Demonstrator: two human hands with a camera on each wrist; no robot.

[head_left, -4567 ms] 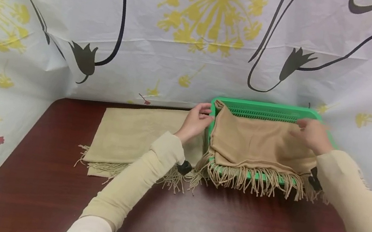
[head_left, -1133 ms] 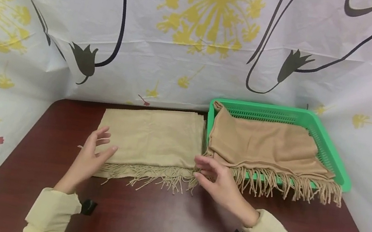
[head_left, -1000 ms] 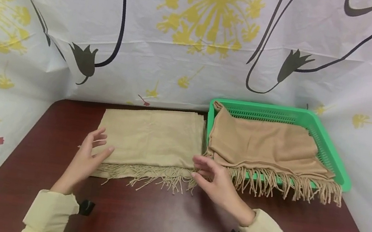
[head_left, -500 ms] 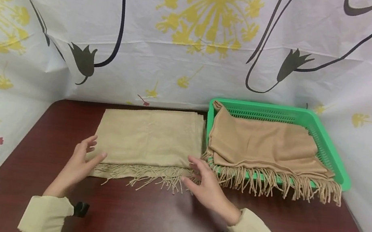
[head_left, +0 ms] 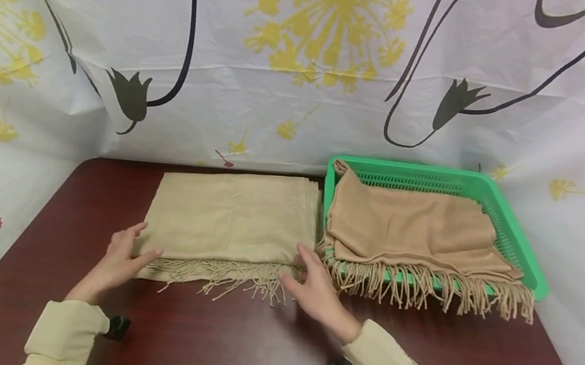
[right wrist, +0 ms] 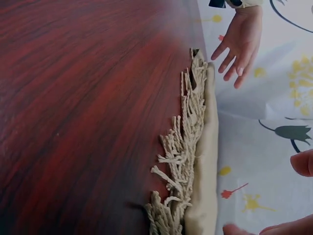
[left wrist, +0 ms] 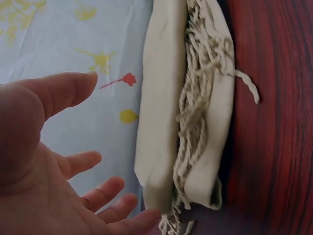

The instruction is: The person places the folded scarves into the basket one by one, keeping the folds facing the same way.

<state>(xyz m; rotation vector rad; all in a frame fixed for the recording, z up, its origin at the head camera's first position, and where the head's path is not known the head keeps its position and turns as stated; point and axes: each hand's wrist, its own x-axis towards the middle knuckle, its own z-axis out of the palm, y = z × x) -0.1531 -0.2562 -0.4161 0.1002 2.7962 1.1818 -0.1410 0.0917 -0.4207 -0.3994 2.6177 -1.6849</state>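
A folded light beige scarf (head_left: 234, 218) with a fringe (head_left: 231, 272) along its near edge lies flat on the dark red table (head_left: 241, 348). My left hand (head_left: 134, 243) is open at the scarf's front left corner, thumb by the fringe. My right hand (head_left: 307, 269) is open at the front right corner, fingertips at the fringe. In the left wrist view my spread fingers (left wrist: 98, 188) hover beside the folded scarf (left wrist: 161, 98). The right wrist view looks along the scarf (right wrist: 208, 161) to my left hand (right wrist: 239, 44) at its far end. Neither hand holds anything.
A green plastic basket (head_left: 516, 233) stands at the back right, holding a folded tan scarf (head_left: 412, 228) whose fringe hangs over the front rim. A white sheet (head_left: 314, 50) with yellow flowers closes in the back and both sides.
Both hands left the tan scarf in the basket and came to the beige scarf. Over the last second they slid slightly nearer and leftward, settling at its two front corners.
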